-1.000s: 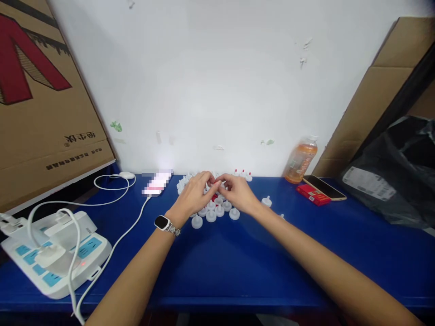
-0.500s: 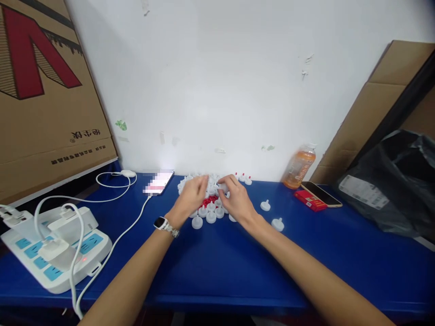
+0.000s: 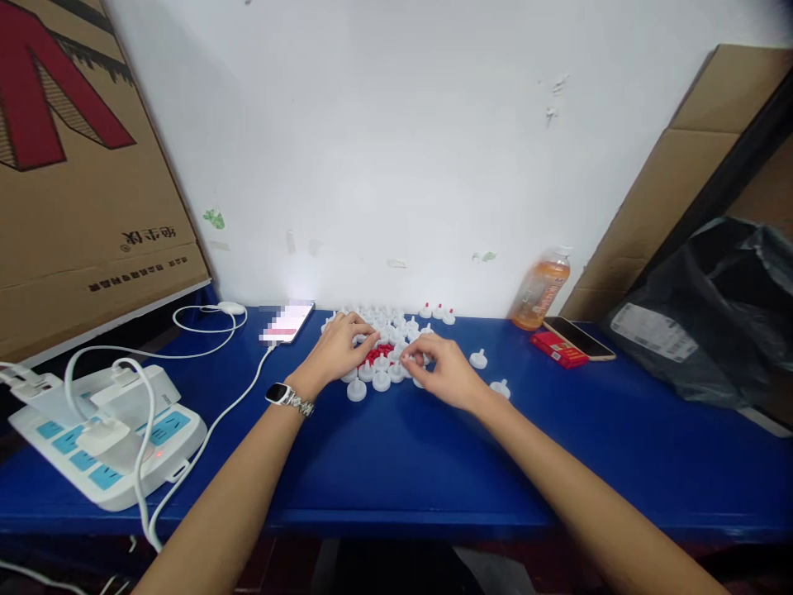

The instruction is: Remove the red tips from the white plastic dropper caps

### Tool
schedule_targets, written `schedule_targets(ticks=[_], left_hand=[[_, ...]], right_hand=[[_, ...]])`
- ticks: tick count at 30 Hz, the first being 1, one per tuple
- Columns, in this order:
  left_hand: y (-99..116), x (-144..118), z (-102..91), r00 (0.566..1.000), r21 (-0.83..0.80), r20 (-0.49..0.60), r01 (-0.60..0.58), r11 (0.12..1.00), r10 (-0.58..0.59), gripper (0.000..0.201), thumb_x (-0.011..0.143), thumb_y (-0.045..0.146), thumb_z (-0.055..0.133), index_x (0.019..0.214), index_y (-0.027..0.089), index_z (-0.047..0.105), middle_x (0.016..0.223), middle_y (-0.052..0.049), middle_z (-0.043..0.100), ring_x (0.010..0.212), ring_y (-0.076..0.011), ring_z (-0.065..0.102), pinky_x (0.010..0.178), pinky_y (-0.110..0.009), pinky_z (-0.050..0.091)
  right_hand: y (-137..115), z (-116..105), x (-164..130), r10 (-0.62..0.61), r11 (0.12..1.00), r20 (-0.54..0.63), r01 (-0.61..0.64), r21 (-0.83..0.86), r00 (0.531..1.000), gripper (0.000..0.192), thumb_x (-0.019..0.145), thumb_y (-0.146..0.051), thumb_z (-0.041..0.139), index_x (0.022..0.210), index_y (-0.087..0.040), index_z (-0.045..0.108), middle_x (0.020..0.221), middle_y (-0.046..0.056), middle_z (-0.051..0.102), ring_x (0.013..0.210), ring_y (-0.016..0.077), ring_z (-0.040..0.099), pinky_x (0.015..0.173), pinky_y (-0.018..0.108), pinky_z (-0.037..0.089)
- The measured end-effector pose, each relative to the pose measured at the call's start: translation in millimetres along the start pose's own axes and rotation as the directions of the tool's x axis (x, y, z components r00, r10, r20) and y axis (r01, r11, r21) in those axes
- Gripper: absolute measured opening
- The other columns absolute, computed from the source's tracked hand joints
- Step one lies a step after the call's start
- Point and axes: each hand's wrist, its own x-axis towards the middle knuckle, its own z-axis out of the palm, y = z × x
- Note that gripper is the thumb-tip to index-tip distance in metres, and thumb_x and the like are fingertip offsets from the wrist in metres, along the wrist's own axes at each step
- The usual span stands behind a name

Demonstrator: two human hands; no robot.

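My left hand [image 3: 342, 347] is over the left part of a cluster of white nozzle caps [image 3: 381, 380], its fingers apart and curved downward. Its thumb reaches toward a heap of small red tips [image 3: 379, 354] in the middle of the cluster. At the cluster's right edge my right hand [image 3: 444, 372] is closed in a pinch of thumb and forefinger; whatever is between the fingertips is too small to make out. Part of the cluster is hidden beneath both hands. Behind it, against the wall, stand several white caps with red tips [image 3: 439, 312].
Two loose white caps, one of them a nozzle cap [image 3: 478, 359], lie right of my right hand. Farther right are an orange drink bottle [image 3: 541, 291], a red box [image 3: 558, 349] and a phone [image 3: 582, 339]. A charging phone [image 3: 297, 321] and power strip [image 3: 111, 446] occupy the left.
My left hand has turned flatter and spread over the caps. The right hand has drawn slightly right and away from the left. The whole view has shifted a little.
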Motion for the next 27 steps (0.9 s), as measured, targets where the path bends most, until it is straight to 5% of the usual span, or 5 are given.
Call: schedule_targets(ticks=[6,10,14,23,27], left_hand=[[20.6,-1.2,4.2,0.997,-0.034,-0.008,-0.077,0.996,0.077,0.033,0.095,0.041,0.048,0.081,0.022,0.07,0.092,-0.005,0.062,0.09,-0.0217,0.054,0.088,-0.039,0.042],[36.1,-1.6,10.7,0.99,-0.045,0.013,-0.137,0.99,0.137,0.03,0.096,0.04,0.048,0.085,0.022,0.069,0.093,-0.005,0.062,0.09,-0.0223,0.052,0.085,-0.038,0.043],[53.7,4.8,17.4,0.984,-0.058,0.004,-0.179,0.982,0.179,0.029,0.097,0.041,0.047,0.086,0.022,0.066,0.096,-0.005,0.062,0.092,-0.0223,0.052,0.086,-0.038,0.042],[97.1,51.9,52.8,0.974,-0.024,0.055,-0.221,0.975,0.222,0.034,0.101,0.035,0.034,0.088,0.021,0.063,0.091,-0.006,0.059,0.092,-0.0232,0.052,0.084,-0.04,0.043],[98.7,56.5,57.6,0.986,-0.032,-0.029,-0.164,0.986,0.163,0.027,0.101,0.035,0.034,0.096,0.02,0.057,0.097,-0.007,0.059,0.094,-0.0237,0.053,0.084,-0.041,0.044]], right_hand=[[-12.7,4.5,-15.0,-0.028,0.986,0.136,0.049,-0.16,0.99,0.015,0.086,-0.03,0.064,0.098,-0.024,0.07,0.075,0.0,0.063,0.083,0.0192,0.056,0.084,0.036,0.038],[-2.5,-15.4,-26.5,0.045,0.963,-0.127,-0.077,-0.259,0.991,0.028,0.09,-0.044,0.06,0.109,-0.025,0.067,0.097,0.006,0.063,0.098,0.0236,0.054,0.089,0.04,0.038],[32.5,-40.2,-47.9,0.256,0.869,-0.358,-0.377,-0.321,0.898,0.045,0.092,-0.052,0.052,0.125,-0.023,0.061,0.128,0.014,0.053,0.122,0.0319,0.045,0.099,0.048,0.036],[64.6,-13.4,-18.6,0.362,0.932,-0.158,-0.363,0.025,0.919,0.047,0.101,-0.046,0.031,0.124,-0.019,0.061,0.127,0.012,0.059,0.12,0.0211,0.055,0.107,0.034,0.037],[62.2,-2.0,-0.5,0.428,0.89,-0.175,-0.379,0.254,0.887,0.059,0.101,-0.05,0.026,0.151,-0.019,0.031,0.148,0.014,0.041,0.136,0.0197,0.042,0.114,0.035,0.032]])
